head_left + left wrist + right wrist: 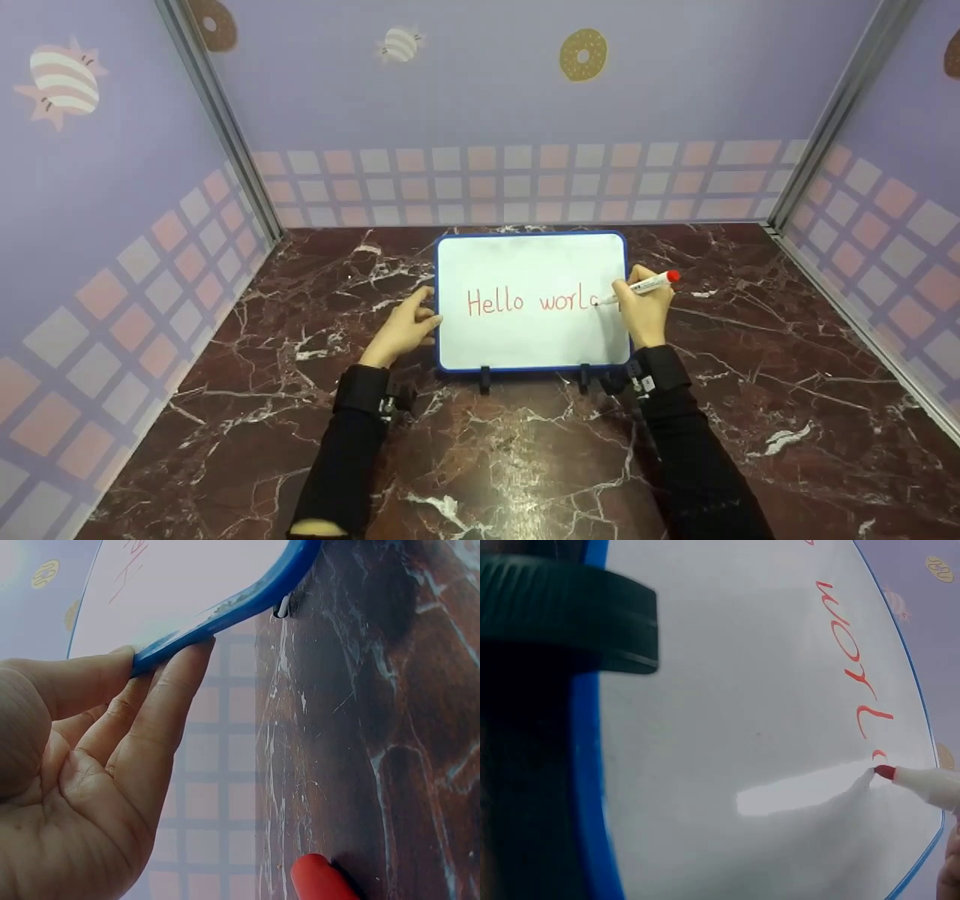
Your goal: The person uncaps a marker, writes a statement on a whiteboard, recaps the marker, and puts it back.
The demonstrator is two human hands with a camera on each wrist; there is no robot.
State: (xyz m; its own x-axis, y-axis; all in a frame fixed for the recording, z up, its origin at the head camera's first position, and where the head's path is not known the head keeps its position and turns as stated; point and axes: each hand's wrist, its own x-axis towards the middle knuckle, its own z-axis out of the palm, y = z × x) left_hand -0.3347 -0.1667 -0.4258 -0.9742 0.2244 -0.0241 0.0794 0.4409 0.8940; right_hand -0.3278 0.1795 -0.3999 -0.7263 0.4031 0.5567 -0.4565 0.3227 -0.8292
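A whiteboard (525, 341) with a blue frame leans upright on a stand with two black feet. Red handwriting (495, 301) on it reads "Hello worl", followed by a partly drawn rounded letter. At the board's left edge, my left hand (405, 328) pinches the frame, thumb on the front and fingers behind, as the left wrist view shows. My right hand (646, 311) grips a white whiteboard marker (652, 283) with a red end, in front of the board's right side. In the right wrist view the marker's red tip (885, 772) touches the board at the last letter.
Dark red marbled tabletop (247, 420) surrounds the board. Lilac panels (487, 97) with pink and white squares enclose the back and sides. The black stand feet (484, 379) jut forward under the board. A red rounded object (322, 879) lies on the table in the left wrist view.
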